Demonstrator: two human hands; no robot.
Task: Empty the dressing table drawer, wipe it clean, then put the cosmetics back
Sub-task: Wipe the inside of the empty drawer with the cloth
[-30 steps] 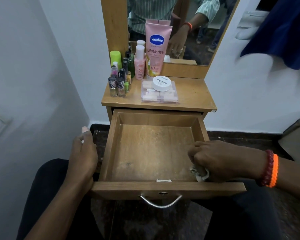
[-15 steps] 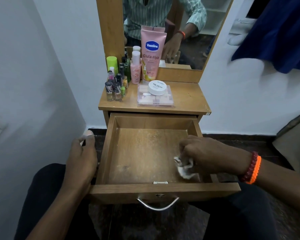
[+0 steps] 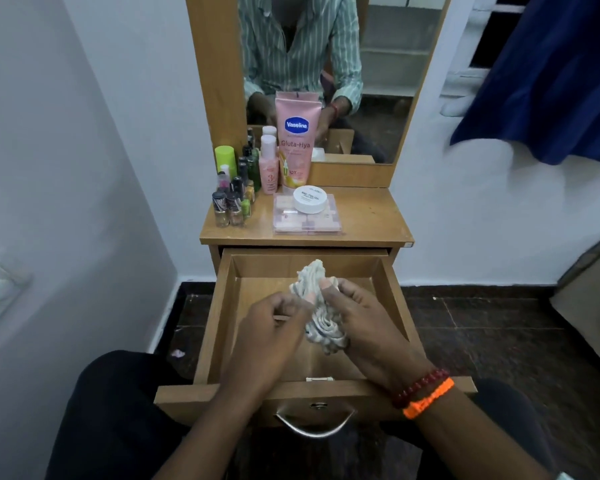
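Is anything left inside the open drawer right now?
No cosmetics show inside the drawer, only bare wooden floor. Both the left hand and right hand hold a crumpled cloth above it, hiding part of the floor.

We sit facing a dressing table with its drawer pulled out toward us, over our knees. Above the open drawer, our left hand and right hand hold a bunched cloth between them. On the tabletop behind the drawer, a cluster of small bottles stands at the left. Just right of them a tall tube leans against the mirror at the back. In front of the tube lies a flat case, with a round jar resting on it. A wall stands close on our left.
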